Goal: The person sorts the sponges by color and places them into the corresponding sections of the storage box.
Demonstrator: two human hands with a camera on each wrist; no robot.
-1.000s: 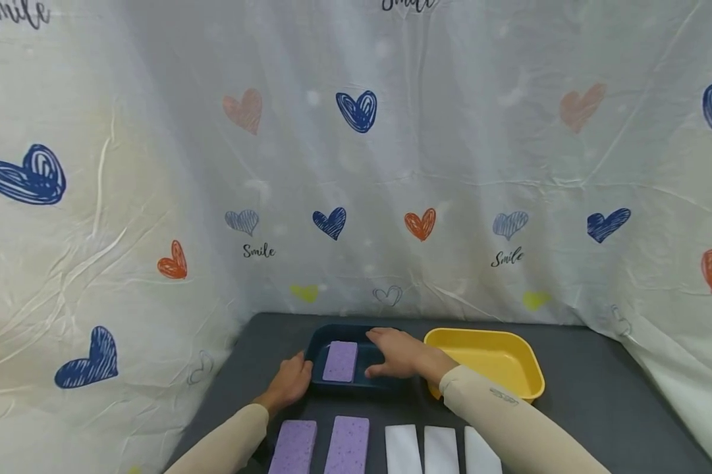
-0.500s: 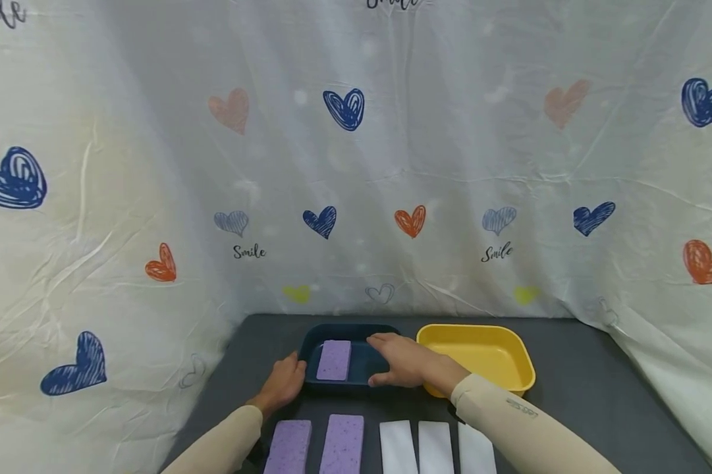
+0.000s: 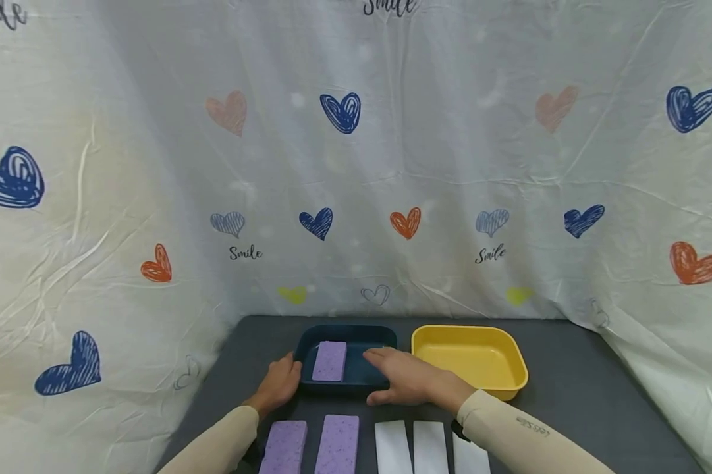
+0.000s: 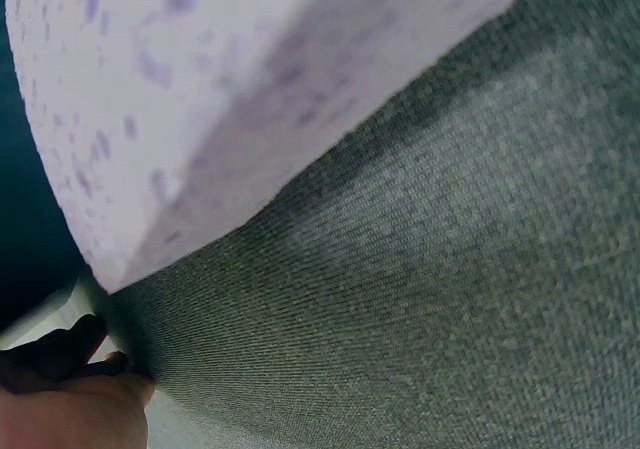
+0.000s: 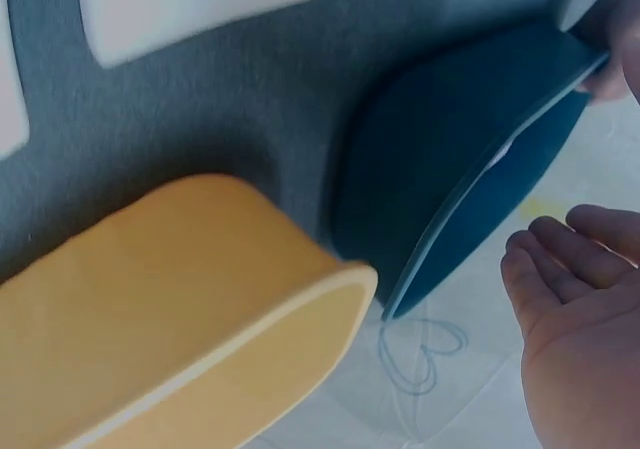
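Note:
A dark blue tray stands on the grey table with one speckled purple sponge lying in its left half. At the tray's left rim, my left hand grips the edge; its fingers show at the far end of the tray in the right wrist view. My right hand hovers over the tray's near right corner, fingers extended and thumb apart, holding nothing. Two more purple sponges lie on the table in front of the tray. One looms large beside the left wrist camera.
A yellow tray with nothing in it stands right of the blue one, partly behind my right forearm. Three white rectangular blocks lie in a row at the front, the rightmost partly covered by the sleeve. A heart-printed curtain hangs behind the table.
My right hand has drawn back a little toward me from over the inside of the blue tray. My left hand stays at the rim. The whole view has shifted slightly.

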